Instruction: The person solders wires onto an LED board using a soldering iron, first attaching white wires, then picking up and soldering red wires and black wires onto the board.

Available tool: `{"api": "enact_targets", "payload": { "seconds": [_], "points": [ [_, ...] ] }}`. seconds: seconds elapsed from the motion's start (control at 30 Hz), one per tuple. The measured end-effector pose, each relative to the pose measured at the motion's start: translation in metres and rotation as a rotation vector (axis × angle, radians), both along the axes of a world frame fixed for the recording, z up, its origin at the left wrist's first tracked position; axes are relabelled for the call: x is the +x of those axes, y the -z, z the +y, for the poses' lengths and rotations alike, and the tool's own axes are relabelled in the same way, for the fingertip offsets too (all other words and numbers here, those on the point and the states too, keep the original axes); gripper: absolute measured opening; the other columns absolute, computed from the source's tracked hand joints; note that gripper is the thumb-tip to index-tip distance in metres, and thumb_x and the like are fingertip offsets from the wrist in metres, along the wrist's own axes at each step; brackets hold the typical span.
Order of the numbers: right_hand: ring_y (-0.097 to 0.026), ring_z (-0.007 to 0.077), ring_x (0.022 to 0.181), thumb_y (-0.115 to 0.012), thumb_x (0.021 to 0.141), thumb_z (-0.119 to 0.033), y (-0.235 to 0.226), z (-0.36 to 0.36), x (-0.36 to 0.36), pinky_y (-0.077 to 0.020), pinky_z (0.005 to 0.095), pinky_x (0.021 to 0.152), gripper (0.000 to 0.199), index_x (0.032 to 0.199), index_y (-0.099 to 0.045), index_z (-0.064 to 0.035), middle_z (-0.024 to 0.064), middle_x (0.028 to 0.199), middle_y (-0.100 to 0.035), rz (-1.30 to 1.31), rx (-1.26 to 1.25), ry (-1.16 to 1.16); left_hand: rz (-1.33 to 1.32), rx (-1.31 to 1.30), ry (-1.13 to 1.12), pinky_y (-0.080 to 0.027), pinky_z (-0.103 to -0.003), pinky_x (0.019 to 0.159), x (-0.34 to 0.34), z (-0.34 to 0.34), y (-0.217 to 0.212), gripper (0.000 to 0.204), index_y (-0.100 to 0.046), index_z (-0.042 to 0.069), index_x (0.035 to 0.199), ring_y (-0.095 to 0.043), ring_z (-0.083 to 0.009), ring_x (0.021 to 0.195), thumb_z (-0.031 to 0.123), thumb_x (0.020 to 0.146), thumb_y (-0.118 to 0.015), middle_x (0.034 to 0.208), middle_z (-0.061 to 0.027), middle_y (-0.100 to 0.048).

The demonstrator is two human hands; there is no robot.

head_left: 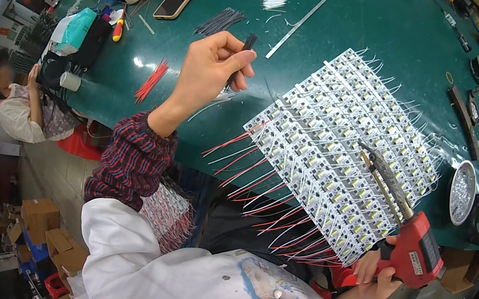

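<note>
— Over the green bench (359,24), left hand (211,73) pinches a bundle of thin dark wires (244,50), lifted ready.
— Right hand (379,278) is clamped on the red soldering gun (410,236), tip resting on the LED board panel (340,147) nearby.

An electronics assembly workshop, it seems: a green counter (360,18) carries a panel of small white light boards (340,147) with red and white wires, a red soldering gun (407,235), loose wire bundles (221,21), and cardboard boxes (45,231) on the floor.
</note>
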State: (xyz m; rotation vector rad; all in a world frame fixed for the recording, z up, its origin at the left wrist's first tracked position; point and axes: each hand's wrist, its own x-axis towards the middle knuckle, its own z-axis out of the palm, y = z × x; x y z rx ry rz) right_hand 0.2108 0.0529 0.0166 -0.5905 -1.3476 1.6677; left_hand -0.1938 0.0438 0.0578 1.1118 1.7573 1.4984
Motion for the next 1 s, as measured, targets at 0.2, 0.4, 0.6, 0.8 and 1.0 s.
{"api": "enact_targets", "payload": {
  "seconds": [0.2,0.4,0.6,0.8,1.0],
  "points": [
    [-0.041,0.0098,0.036,-0.056,0.092,-0.038,-0.005,0.004,0.000,-0.0368,0.0236,0.038,0.064,0.125,-0.033,0.0108,0.0005,0.048,-0.042,0.020,0.008,0.007,-0.013,0.023,-0.070,-0.036,-0.020,0.044,0.004,-0.005,-0.003,0.014,-0.057,0.001,0.079,-0.046,-0.0059,0.049,0.009,0.088,-0.063,0.065,-0.0028,-0.055],
    [-0.041,0.0095,0.035,-0.056,0.091,-0.041,-0.023,0.010,-0.007,-0.0367,0.0228,0.038,0.066,0.124,-0.034,0.0113,0.0002,0.047,-0.043,-0.014,0.078,0.029,0.024,-0.045,-0.066,-0.033,-0.018,0.046,0.028,-0.026,-0.002,0.013,-0.059,0.001,0.078,-0.045,-0.0033,0.052,0.009,0.085,-0.066,0.064,0.0020,-0.054],
    [-0.041,0.0084,0.035,-0.058,0.089,-0.046,-0.027,0.010,-0.033,-0.0344,0.0210,0.037,0.075,0.125,-0.034,0.0149,0.0007,0.048,-0.047,-0.097,0.139,0.092,0.207,-0.098,-0.048,-0.038,-0.019,0.053,0.050,-0.037,0.030,0.014,-0.059,-0.001,0.079,-0.050,-0.0037,0.058,0.009,0.084,-0.067,0.066,0.0002,-0.057],
    [-0.040,0.0070,0.036,-0.063,0.083,-0.054,-0.035,0.010,-0.059,-0.0285,0.0209,0.035,0.084,0.122,-0.039,0.0164,0.0007,0.048,-0.046,-0.338,0.124,0.072,0.326,-0.132,-0.068,-0.042,-0.023,0.055,0.050,-0.037,0.040,0.015,-0.059,-0.002,0.076,-0.055,-0.0063,0.060,0.009,0.082,-0.068,0.065,-0.0053,-0.062],
    [-0.042,0.0081,0.043,-0.066,0.074,-0.059,-0.040,0.011,-0.077,-0.0288,0.0239,0.041,0.081,0.121,-0.047,0.0042,-0.0012,0.051,-0.045,-0.523,-0.049,0.010,0.436,-0.145,-0.164,-0.038,-0.025,0.049,0.057,-0.041,0.047,0.016,-0.059,-0.002,0.073,-0.049,-0.0084,0.051,0.008,0.079,-0.069,0.058,-0.0066,-0.057]
  ]
}}
